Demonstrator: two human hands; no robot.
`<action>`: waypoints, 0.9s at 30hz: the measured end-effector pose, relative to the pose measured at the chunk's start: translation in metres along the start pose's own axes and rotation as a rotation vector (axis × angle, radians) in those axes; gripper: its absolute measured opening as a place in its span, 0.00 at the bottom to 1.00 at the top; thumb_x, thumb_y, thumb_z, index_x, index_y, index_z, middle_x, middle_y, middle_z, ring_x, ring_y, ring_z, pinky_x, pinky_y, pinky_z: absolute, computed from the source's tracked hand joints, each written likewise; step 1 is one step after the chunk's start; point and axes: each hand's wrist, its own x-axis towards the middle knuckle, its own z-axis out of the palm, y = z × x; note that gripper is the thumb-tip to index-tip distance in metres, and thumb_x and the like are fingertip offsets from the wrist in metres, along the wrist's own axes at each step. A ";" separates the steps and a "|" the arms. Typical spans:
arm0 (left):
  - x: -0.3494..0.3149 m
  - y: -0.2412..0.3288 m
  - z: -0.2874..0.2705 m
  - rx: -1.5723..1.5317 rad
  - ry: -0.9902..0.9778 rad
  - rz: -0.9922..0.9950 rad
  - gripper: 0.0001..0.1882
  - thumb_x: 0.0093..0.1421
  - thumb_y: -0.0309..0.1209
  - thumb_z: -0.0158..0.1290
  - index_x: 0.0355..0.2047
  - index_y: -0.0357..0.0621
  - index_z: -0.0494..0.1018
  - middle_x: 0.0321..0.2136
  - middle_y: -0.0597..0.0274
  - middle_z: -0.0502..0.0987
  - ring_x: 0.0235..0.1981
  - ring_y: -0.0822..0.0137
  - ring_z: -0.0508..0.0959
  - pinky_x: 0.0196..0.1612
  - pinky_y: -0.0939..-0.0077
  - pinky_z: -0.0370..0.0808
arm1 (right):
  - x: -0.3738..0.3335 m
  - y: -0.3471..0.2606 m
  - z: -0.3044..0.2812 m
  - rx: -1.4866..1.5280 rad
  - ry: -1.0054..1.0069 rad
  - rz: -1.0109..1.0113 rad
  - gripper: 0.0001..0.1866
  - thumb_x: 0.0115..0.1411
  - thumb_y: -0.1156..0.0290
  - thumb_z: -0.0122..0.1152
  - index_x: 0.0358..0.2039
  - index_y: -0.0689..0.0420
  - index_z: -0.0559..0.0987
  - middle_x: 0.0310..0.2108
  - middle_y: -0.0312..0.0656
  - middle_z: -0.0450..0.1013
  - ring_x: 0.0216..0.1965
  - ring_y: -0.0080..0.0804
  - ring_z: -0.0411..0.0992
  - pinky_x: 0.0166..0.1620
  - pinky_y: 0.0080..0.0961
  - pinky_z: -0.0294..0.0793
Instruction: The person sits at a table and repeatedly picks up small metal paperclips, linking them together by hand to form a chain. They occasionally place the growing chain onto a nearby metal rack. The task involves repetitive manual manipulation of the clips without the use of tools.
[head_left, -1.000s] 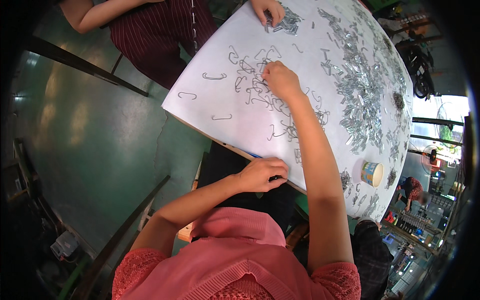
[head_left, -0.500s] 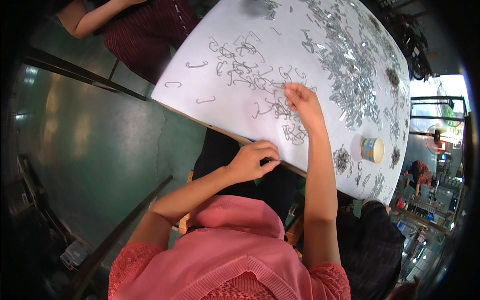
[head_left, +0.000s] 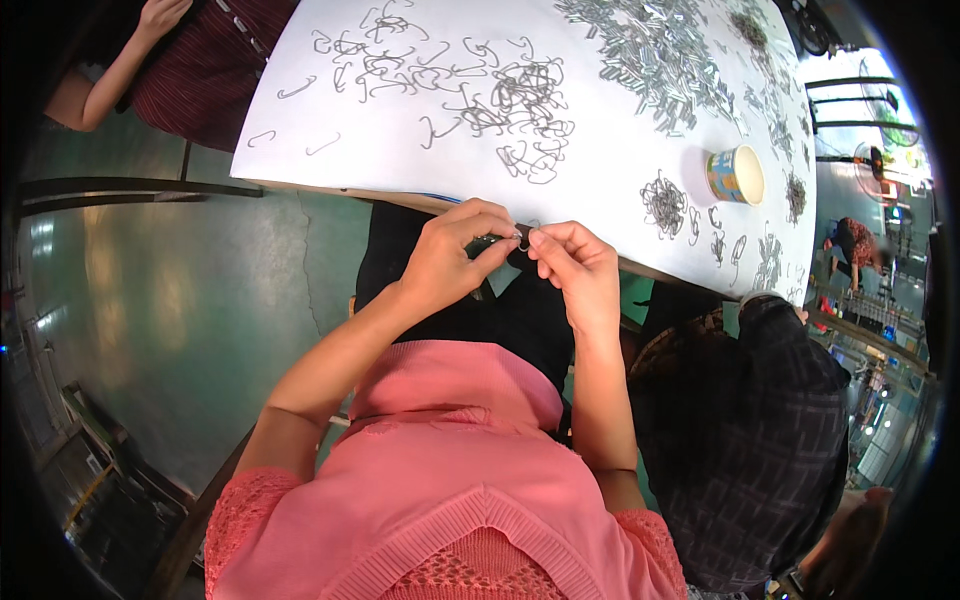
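My left hand is closed in a pinch at the near edge of the table. Something small and dark shows between its thumb and fingers, too hidden to name. Against its fingertips, my right hand pinches a thin wire hook, part of whose curve sticks up above the fingers. Beyond both hands, a loose pile of bent wire hooks spreads over the white tabletop. Farther right lies a heap of small, shiny, flat metal pieces.
A paper cup stands on the right part of the table, beside a small tangle of dark wire pieces. A person in dark checked clothing sits close on my right. Another person in striped dark red clothing is at the far left.
My right hand has come back from the hook pile to meet my left hand at the table edge, with a wire hook in its fingers. The view has shifted, so the tabletop appears higher.
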 end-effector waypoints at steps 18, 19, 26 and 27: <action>0.095 0.005 0.003 0.172 -0.083 0.093 0.13 0.58 0.30 0.54 0.43 0.41 0.77 0.41 0.55 0.78 0.43 0.62 0.77 0.45 0.70 0.72 | -0.030 0.025 -0.009 -0.181 0.227 -0.552 0.03 0.56 0.78 0.62 0.29 0.64 0.78 0.24 0.38 0.75 0.20 0.14 0.67 0.25 0.13 0.66; 0.120 -0.005 0.012 0.271 -0.092 0.159 0.12 0.57 0.30 0.54 0.42 0.42 0.77 0.39 0.55 0.78 0.42 0.61 0.77 0.44 0.69 0.72 | -0.030 0.026 -0.011 -0.200 0.237 -0.574 0.03 0.56 0.79 0.63 0.29 0.64 0.78 0.25 0.39 0.75 0.19 0.15 0.66 0.24 0.13 0.65; 0.237 -0.045 0.077 0.835 -0.127 0.186 0.12 0.55 0.32 0.53 0.39 0.44 0.78 0.36 0.56 0.77 0.41 0.56 0.76 0.44 0.61 0.73 | -0.032 0.029 -0.016 -0.241 0.265 -0.656 0.02 0.55 0.79 0.62 0.30 0.62 0.78 0.25 0.39 0.75 0.20 0.18 0.68 0.23 0.14 0.66; 0.245 -0.043 0.085 0.907 -0.146 0.178 0.12 0.54 0.31 0.53 0.38 0.43 0.77 0.37 0.56 0.77 0.42 0.56 0.76 0.44 0.60 0.73 | -0.032 0.029 -0.017 -0.244 0.270 -0.653 0.02 0.55 0.80 0.62 0.30 0.62 0.78 0.26 0.39 0.75 0.20 0.18 0.68 0.23 0.14 0.66</action>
